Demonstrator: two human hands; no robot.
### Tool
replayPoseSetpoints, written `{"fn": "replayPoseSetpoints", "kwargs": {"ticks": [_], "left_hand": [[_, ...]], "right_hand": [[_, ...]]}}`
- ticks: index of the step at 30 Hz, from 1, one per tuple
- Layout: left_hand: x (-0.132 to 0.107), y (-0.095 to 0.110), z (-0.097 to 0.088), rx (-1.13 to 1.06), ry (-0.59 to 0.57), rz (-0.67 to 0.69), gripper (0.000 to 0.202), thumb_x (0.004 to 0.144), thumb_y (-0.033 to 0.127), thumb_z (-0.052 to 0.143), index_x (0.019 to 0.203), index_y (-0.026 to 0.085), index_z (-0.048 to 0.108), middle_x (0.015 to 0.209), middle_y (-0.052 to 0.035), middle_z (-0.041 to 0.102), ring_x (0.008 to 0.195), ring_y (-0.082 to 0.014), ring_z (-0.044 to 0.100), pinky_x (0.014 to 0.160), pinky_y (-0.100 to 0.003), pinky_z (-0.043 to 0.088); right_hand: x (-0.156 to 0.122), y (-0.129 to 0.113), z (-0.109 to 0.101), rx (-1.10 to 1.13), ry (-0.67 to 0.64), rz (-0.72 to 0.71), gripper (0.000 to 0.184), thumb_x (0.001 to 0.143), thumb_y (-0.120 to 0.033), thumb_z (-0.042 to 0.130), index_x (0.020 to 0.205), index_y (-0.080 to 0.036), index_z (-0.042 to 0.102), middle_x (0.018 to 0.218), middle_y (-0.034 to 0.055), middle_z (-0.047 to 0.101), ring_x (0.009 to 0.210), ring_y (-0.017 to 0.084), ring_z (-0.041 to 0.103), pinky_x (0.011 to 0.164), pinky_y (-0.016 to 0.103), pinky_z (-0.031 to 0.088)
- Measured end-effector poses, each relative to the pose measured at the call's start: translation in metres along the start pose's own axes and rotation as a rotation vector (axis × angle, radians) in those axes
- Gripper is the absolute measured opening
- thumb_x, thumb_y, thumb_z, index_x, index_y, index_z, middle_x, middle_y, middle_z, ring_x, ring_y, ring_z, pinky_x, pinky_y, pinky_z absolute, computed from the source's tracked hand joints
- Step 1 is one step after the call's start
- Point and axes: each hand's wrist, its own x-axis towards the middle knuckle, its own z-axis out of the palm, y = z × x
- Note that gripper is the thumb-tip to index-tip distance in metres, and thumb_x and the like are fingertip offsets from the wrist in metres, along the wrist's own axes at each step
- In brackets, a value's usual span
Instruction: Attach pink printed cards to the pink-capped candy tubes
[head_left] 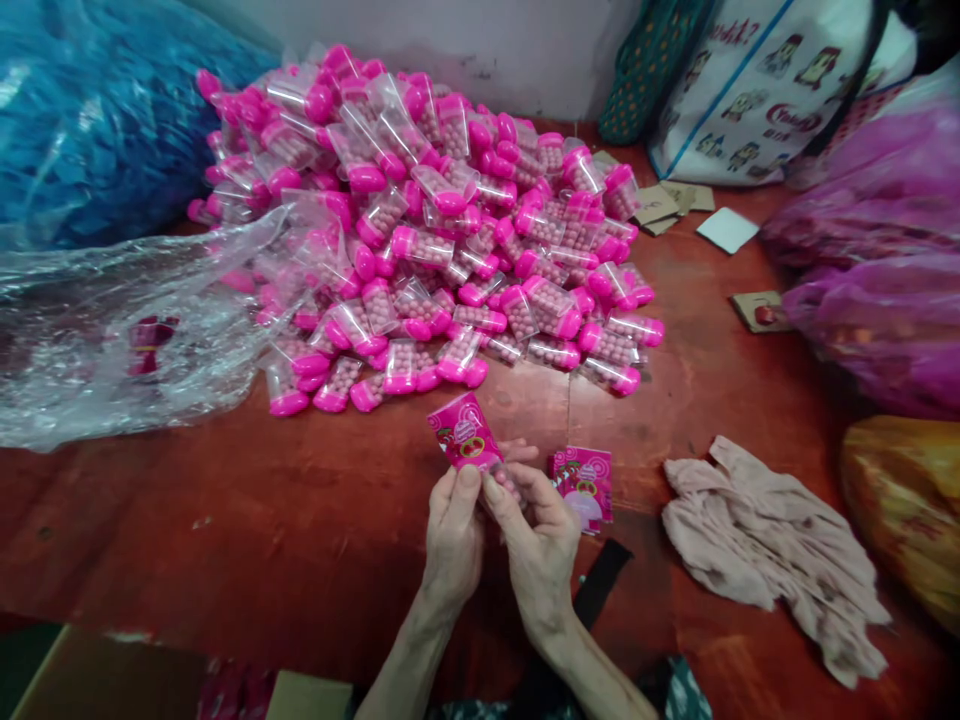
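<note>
Over the near part of the table, my left hand (454, 535) pinches the lower end of a pink printed sleeve (463, 428), thumb on top. A small clear container of pink candy balls (510, 486) is gripped in my right hand (544, 535), its end meeting the sleeve. Whether the container is inside the sleeve I cannot tell, as my thumbs cover the join. Right of my hands lies a small stack of flat pink sleeves (586, 478). Beyond them spreads a large heap of pink-capped candy containers (450, 240).
Clear plastic sheeting (135, 340) overlaps the heap's left side, near a big blue bag (112, 120). On the right are a crumpled beige cloth (765, 530), purple plastic bags (877, 270) and a yellow bag (907, 500). A white printed bag (757, 100) stands at the back.
</note>
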Motion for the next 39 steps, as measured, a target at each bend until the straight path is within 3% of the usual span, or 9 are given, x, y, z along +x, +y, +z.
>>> {"fn": "replayPoseSetpoints", "kwargs": {"ticks": [7, 10, 13, 15, 19, 23, 27, 34, 39], "left_hand": [[-0.005, -0.001, 0.001, 0.081, -0.041, -0.025, 0.026, 0.085, 0.03, 0.048, 0.1, 0.015, 0.062, 0.101, -0.01, 0.066, 0.09, -0.0203, 0.061, 0.075, -0.028, 0.046], [-0.001, 0.006, -0.004, 0.05, -0.033, -0.021, 0.026, 0.085, 0.031, 0.047, 0.094, 0.012, 0.063, 0.091, -0.01, 0.068, 0.078, -0.0174, 0.062, 0.067, -0.026, 0.048], [0.001, 0.01, -0.011, 0.055, -0.065, -0.045, 0.025, 0.083, 0.033, 0.05, 0.085, 0.011, 0.061, 0.071, -0.0075, 0.067, 0.054, -0.0135, 0.06, 0.047, -0.022, 0.046], [0.001, 0.009, -0.013, 0.092, -0.163, -0.103, 0.025, 0.082, 0.034, 0.051, 0.085, 0.011, 0.06, 0.062, -0.005, 0.063, 0.043, -0.0116, 0.055, 0.036, -0.02, 0.04], [-0.001, 0.003, -0.012, 0.158, -0.289, -0.187, 0.019, 0.078, 0.029, 0.058, 0.089, 0.012, 0.059, 0.056, -0.0004, 0.056, 0.043, -0.0093, 0.052, 0.038, -0.017, 0.037], [-0.001, 0.003, -0.01, 0.191, -0.284, -0.194, 0.014, 0.077, 0.024, 0.059, 0.085, 0.013, 0.059, 0.068, -0.0041, 0.06, 0.051, -0.0095, 0.053, 0.044, -0.018, 0.039], [-0.005, 0.002, -0.008, 0.261, -0.234, -0.145, 0.015, 0.08, 0.027, 0.056, 0.086, 0.014, 0.059, 0.06, -0.0012, 0.057, 0.048, -0.0094, 0.05, 0.042, -0.019, 0.035], [-0.016, -0.002, -0.002, 0.264, -0.191, -0.104, 0.015, 0.082, 0.026, 0.052, 0.088, 0.014, 0.057, 0.055, 0.0015, 0.051, 0.044, -0.0069, 0.042, 0.039, -0.017, 0.028], [-0.013, 0.004, 0.003, 0.289, -0.314, -0.22, 0.019, 0.081, 0.027, 0.054, 0.093, 0.013, 0.058, 0.051, 0.003, 0.049, 0.038, -0.0043, 0.037, 0.035, -0.016, 0.022]], "right_hand": [[-0.004, 0.002, -0.002, 0.013, 0.01, 0.017, 0.017, 0.081, -0.032, 0.056, 0.086, -0.017, 0.061, 0.073, 0.0018, 0.061, 0.064, 0.013, 0.057, 0.059, 0.024, 0.048], [0.0, -0.011, -0.016, -0.202, -0.072, -0.163, 0.019, 0.086, -0.028, 0.047, 0.086, -0.019, 0.063, 0.075, 0.0027, 0.061, 0.067, 0.014, 0.057, 0.062, 0.026, 0.047], [0.012, -0.027, -0.03, -0.393, 0.061, -0.298, 0.015, 0.082, -0.028, 0.055, 0.091, -0.019, 0.062, 0.085, 0.005, 0.06, 0.078, 0.018, 0.057, 0.071, 0.03, 0.046], [0.021, -0.031, -0.035, -0.374, -0.014, -0.258, 0.021, 0.077, -0.032, 0.061, 0.092, -0.018, 0.062, 0.089, 0.006, 0.061, 0.08, 0.019, 0.058, 0.07, 0.03, 0.048], [0.03, -0.022, -0.034, -0.005, -0.307, 0.131, 0.028, 0.078, -0.041, 0.057, 0.088, -0.015, 0.061, 0.058, -0.0012, 0.058, 0.035, 0.01, 0.05, 0.032, 0.021, 0.041], [0.029, -0.013, -0.03, 0.167, -0.122, 0.178, 0.024, 0.071, -0.037, 0.066, 0.076, -0.014, 0.062, 0.053, -0.0025, 0.057, 0.037, 0.008, 0.049, 0.033, 0.017, 0.041], [0.024, -0.016, -0.026, 0.137, -0.035, 0.149, 0.022, 0.068, -0.036, 0.069, 0.072, -0.015, 0.064, 0.055, -0.002, 0.061, 0.039, 0.008, 0.051, 0.033, 0.017, 0.041], [0.016, -0.013, -0.028, 0.125, -0.042, 0.161, 0.021, 0.068, -0.034, 0.07, 0.074, -0.015, 0.064, 0.059, -0.0001, 0.065, 0.041, 0.009, 0.056, 0.035, 0.017, 0.044], [0.013, -0.019, -0.029, 0.367, -0.109, 0.292, 0.024, 0.071, -0.036, 0.067, 0.079, -0.014, 0.062, 0.056, -0.0006, 0.063, 0.032, 0.011, 0.055, 0.026, 0.019, 0.043]]}}
